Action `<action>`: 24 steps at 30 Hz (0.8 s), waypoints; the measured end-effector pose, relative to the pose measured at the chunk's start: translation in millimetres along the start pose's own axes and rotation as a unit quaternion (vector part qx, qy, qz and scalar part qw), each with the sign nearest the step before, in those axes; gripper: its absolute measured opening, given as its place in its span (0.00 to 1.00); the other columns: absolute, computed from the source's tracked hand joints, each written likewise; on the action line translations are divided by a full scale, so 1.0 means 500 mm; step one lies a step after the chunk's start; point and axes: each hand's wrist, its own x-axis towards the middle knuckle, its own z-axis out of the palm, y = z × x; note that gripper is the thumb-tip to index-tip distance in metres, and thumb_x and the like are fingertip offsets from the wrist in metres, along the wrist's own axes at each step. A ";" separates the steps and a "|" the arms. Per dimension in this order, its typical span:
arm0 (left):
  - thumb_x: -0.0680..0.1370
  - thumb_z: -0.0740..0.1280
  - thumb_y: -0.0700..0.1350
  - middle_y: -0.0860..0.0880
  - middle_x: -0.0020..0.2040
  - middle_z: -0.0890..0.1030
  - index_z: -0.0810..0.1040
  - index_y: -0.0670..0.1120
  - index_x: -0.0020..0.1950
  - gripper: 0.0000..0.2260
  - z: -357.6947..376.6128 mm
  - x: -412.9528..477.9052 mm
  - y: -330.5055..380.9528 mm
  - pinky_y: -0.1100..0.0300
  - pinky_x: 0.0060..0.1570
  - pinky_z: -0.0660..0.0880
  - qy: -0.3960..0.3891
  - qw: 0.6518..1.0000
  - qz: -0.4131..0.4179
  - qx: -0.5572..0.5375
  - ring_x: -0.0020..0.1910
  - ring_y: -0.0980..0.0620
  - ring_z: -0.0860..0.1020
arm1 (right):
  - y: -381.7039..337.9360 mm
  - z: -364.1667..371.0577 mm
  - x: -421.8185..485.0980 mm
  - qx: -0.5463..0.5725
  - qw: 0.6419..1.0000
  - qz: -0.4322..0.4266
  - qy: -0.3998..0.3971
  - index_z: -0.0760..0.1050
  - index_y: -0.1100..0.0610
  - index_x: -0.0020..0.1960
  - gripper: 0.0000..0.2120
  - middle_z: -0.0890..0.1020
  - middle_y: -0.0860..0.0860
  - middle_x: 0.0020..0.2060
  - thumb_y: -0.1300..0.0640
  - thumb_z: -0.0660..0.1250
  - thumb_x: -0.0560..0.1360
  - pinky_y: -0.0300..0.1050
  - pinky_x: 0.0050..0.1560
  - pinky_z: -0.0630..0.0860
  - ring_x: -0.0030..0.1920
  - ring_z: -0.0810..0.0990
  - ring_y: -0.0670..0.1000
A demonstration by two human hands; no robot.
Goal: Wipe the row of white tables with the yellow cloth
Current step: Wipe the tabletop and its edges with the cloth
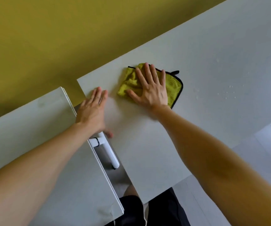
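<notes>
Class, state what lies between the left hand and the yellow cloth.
Only bare white table separates left hand from yellow cloth, per head view.

1. Lower body: a matte black fabric garment (160, 209), softly creased.
2. A thin white cord (144, 216) runs down over the black garment.
3. A bare leg section (129, 192) shows just above the garment's upper left edge.
4. Farther above the garment, the left forearm (33, 168) and right forearm (213, 152) are uncovered.
5. The right hand (152, 93) carries one small dark mark (162, 95) on its back.

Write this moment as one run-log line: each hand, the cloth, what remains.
left hand: flat on white table | right hand: pressing yellow cloth flat | water droplets: unwiped, right of cloth
</notes>
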 end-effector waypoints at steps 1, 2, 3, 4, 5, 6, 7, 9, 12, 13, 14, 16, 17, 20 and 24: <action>0.49 0.82 0.77 0.46 0.88 0.33 0.32 0.48 0.88 0.85 0.003 0.000 -0.006 0.45 0.87 0.51 0.002 1.000 0.003 -0.010 0.88 0.48 0.36 | -0.021 0.005 0.006 0.007 1.000 0.005 0.004 0.50 0.46 0.89 0.44 0.49 0.54 0.89 0.22 0.46 0.82 0.69 0.85 0.43 0.89 0.44 0.58; 0.49 0.83 0.76 0.47 0.88 0.33 0.33 0.48 0.88 0.85 0.006 -0.001 -0.009 0.45 0.87 0.50 0.005 1.000 0.007 -0.018 0.88 0.49 0.36 | -0.034 0.013 -0.014 0.014 1.000 -0.007 0.008 0.49 0.47 0.89 0.42 0.49 0.56 0.89 0.24 0.47 0.83 0.69 0.85 0.44 0.88 0.43 0.58; 0.49 0.84 0.75 0.48 0.88 0.33 0.33 0.49 0.88 0.84 0.008 -0.002 -0.010 0.45 0.86 0.49 0.006 1.000 0.008 -0.024 0.88 0.49 0.36 | -0.042 0.018 -0.060 0.019 0.999 -0.033 0.009 0.49 0.48 0.89 0.41 0.48 0.57 0.89 0.26 0.49 0.84 0.69 0.85 0.45 0.88 0.43 0.59; 0.50 0.84 0.74 0.49 0.88 0.32 0.33 0.50 0.88 0.84 0.010 -0.002 -0.009 0.46 0.86 0.49 0.006 1.000 0.008 -0.026 0.88 0.49 0.36 | -0.045 0.019 -0.122 0.026 0.997 -0.071 0.008 0.50 0.49 0.89 0.41 0.48 0.57 0.89 0.28 0.52 0.85 0.69 0.85 0.47 0.88 0.43 0.60; 0.51 0.85 0.74 0.49 0.88 0.31 0.32 0.50 0.88 0.83 0.009 -0.002 -0.009 0.46 0.86 0.49 0.005 1.000 0.009 -0.026 0.88 0.49 0.36 | -0.047 0.021 -0.190 0.033 0.993 -0.117 -0.005 0.50 0.49 0.89 0.40 0.48 0.57 0.88 0.29 0.54 0.85 0.70 0.84 0.48 0.88 0.43 0.60; 0.52 0.85 0.73 0.49 0.88 0.31 0.32 0.50 0.87 0.83 0.008 -0.001 -0.009 0.45 0.86 0.48 0.003 1.000 0.011 -0.025 0.88 0.48 0.35 | -0.043 0.023 -0.251 0.032 0.984 -0.175 -0.029 0.50 0.49 0.89 0.40 0.48 0.57 0.89 0.30 0.56 0.85 0.71 0.84 0.49 0.88 0.43 0.61; 0.52 0.85 0.73 0.48 0.87 0.31 0.31 0.49 0.87 0.83 0.007 -0.001 -0.008 0.45 0.86 0.47 0.001 1.000 0.014 -0.024 0.88 0.47 0.35 | -0.033 0.020 -0.291 0.021 0.969 -0.238 -0.059 0.50 0.48 0.89 0.40 0.47 0.56 0.89 0.31 0.57 0.85 0.70 0.85 0.48 0.88 0.42 0.60; 0.52 0.84 0.74 0.45 0.87 0.31 0.30 0.48 0.87 0.84 0.003 -0.004 -0.004 0.46 0.86 0.45 -0.006 1.000 0.017 -0.023 0.87 0.46 0.33 | 0.011 0.009 -0.276 -0.002 0.930 -0.351 -0.105 0.48 0.45 0.89 0.40 0.46 0.53 0.89 0.29 0.57 0.85 0.67 0.86 0.45 0.88 0.42 0.58; 0.52 0.84 0.73 0.44 0.87 0.31 0.30 0.47 0.87 0.84 -0.004 -0.002 -0.001 0.47 0.87 0.44 -0.010 0.999 0.015 -0.030 0.87 0.45 0.34 | 0.055 -0.009 -0.087 0.002 0.945 -0.320 -0.062 0.53 0.43 0.89 0.38 0.51 0.51 0.89 0.28 0.56 0.84 0.66 0.86 0.48 0.89 0.47 0.56; 0.52 0.84 0.73 0.44 0.87 0.31 0.31 0.47 0.87 0.83 -0.005 -0.002 -0.002 0.47 0.87 0.44 -0.008 0.999 0.018 -0.036 0.87 0.45 0.34 | 0.060 -0.020 -0.014 0.006 0.969 -0.245 -0.035 0.54 0.42 0.88 0.38 0.52 0.51 0.89 0.27 0.54 0.84 0.66 0.86 0.49 0.89 0.47 0.56; 0.53 0.84 0.73 0.44 0.87 0.31 0.31 0.47 0.87 0.83 -0.003 -0.001 -0.002 0.47 0.87 0.44 -0.003 0.999 0.018 -0.038 0.87 0.45 0.34 | 0.063 -0.032 0.051 0.003 0.987 -0.158 -0.019 0.54 0.42 0.88 0.38 0.51 0.51 0.89 0.26 0.52 0.84 0.65 0.86 0.48 0.89 0.46 0.55; 0.54 0.84 0.73 0.44 0.87 0.30 0.30 0.46 0.87 0.83 -0.003 -0.001 -0.004 0.47 0.87 0.42 -0.001 0.999 0.017 -0.033 0.87 0.45 0.33 | 0.053 -0.039 0.128 0.004 1.000 -0.019 0.000 0.51 0.43 0.89 0.39 0.49 0.51 0.89 0.25 0.47 0.84 0.65 0.87 0.44 0.89 0.44 0.55; 0.55 0.84 0.73 0.44 0.87 0.30 0.29 0.46 0.87 0.82 -0.001 -0.002 -0.004 0.47 0.87 0.41 -0.003 0.999 0.018 -0.034 0.87 0.46 0.32 | 0.043 -0.034 0.132 0.005 1.000 0.015 0.004 0.50 0.44 0.89 0.40 0.48 0.52 0.89 0.25 0.46 0.84 0.65 0.86 0.42 0.89 0.43 0.55; 0.53 0.84 0.73 0.45 0.87 0.30 0.31 0.47 0.87 0.83 0.005 -0.004 -0.005 0.48 0.87 0.40 0.002 0.999 0.017 -0.047 0.87 0.47 0.32 | 0.037 -0.025 0.053 -0.009 0.999 -0.037 -0.016 0.45 0.47 0.89 0.42 0.44 0.55 0.89 0.25 0.47 0.84 0.68 0.85 0.39 0.88 0.38 0.57; 0.52 0.83 0.74 0.46 0.87 0.30 0.30 0.49 0.87 0.83 0.019 0.002 -0.024 0.47 0.87 0.40 0.015 0.997 0.030 -0.066 0.87 0.47 0.32 | 0.090 -0.056 0.044 -0.099 0.972 -0.205 -0.064 0.46 0.44 0.89 0.44 0.43 0.55 0.89 0.21 0.46 0.81 0.73 0.84 0.42 0.88 0.39 0.56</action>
